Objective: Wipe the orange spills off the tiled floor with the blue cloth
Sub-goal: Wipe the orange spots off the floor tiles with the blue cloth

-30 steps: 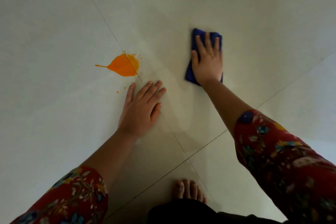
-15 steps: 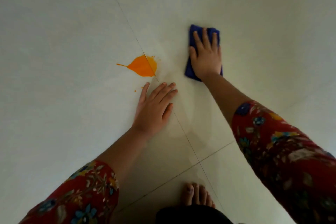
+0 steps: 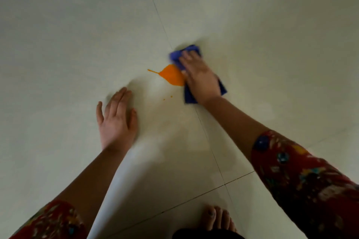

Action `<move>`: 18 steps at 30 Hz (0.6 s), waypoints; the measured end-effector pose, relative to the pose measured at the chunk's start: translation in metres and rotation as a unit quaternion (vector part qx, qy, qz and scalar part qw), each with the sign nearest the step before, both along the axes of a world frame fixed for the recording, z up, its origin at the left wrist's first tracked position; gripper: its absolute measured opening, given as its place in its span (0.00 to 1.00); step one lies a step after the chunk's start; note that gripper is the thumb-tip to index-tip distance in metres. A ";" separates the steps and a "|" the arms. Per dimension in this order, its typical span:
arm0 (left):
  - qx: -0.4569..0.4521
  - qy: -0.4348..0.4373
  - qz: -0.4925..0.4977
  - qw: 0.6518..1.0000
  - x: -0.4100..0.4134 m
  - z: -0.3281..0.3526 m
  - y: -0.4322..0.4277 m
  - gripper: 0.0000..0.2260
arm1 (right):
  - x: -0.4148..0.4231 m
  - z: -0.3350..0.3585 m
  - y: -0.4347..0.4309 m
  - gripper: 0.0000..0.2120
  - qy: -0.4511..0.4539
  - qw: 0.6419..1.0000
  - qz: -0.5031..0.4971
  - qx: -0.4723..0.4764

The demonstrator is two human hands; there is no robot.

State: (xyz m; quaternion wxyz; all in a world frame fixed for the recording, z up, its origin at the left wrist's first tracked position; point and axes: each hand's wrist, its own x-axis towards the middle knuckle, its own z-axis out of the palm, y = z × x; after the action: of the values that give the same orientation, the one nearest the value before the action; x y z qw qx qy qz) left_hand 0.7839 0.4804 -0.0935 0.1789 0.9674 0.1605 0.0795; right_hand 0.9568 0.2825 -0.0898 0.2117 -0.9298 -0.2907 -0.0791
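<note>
Hands flat — left hand (image 3: pixel 116 116) on floor (image 3: pixel 58 44), right hand (image 3: pixel 200 77) pressing blue cloth (image 3: pixel 188 96)

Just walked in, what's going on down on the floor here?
A person presses a blue cloth under the right hand against the edge of an orange puddle on the pale tiled floor. The left hand rests flat on the tile. The puddle and small orange droplets beside it are not yet wiped.
</note>
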 end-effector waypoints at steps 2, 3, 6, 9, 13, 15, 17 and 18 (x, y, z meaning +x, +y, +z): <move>0.004 -0.007 0.002 1.000 -0.006 -0.004 -0.004 0.21 | -0.034 0.001 0.027 0.16 -0.043 0.988 0.148 -0.032; 0.008 -0.011 0.003 1.000 -0.007 -0.004 -0.005 0.21 | -0.055 0.002 0.030 0.18 -0.025 0.976 0.210 -0.052; 0.010 -0.008 -0.014 1.000 -0.003 -0.003 -0.006 0.21 | -0.097 0.003 -0.005 0.21 0.040 0.961 0.262 -0.083; 0.020 -0.006 -0.036 0.999 -0.002 -0.003 -0.007 0.21 | -0.081 0.000 -0.048 0.18 0.020 0.990 0.133 -0.047; 0.015 -0.007 -0.030 0.999 -0.003 -0.004 -0.006 0.21 | -0.037 0.001 -0.033 0.18 0.031 0.999 -0.019 -0.031; 0.013 -0.009 -0.020 1.000 -0.002 -0.003 -0.006 0.21 | -0.051 0.000 -0.004 0.17 0.024 0.998 0.057 -0.016; 0.012 -0.010 -0.015 1.000 -0.003 -0.002 -0.006 0.21 | -0.095 0.001 0.007 0.18 0.032 0.982 0.184 -0.040; 0.013 -0.009 -0.015 1.000 -0.003 -0.002 -0.006 0.21 | -0.118 0.003 -0.001 0.19 0.041 0.968 0.239 -0.068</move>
State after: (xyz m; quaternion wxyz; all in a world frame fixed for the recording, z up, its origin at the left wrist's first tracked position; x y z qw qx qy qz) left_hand 0.7812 0.4748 -0.0959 0.1694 0.9712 0.1429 0.0876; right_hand 0.8385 0.2816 -0.0865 0.1727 -0.8479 -0.5003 0.0314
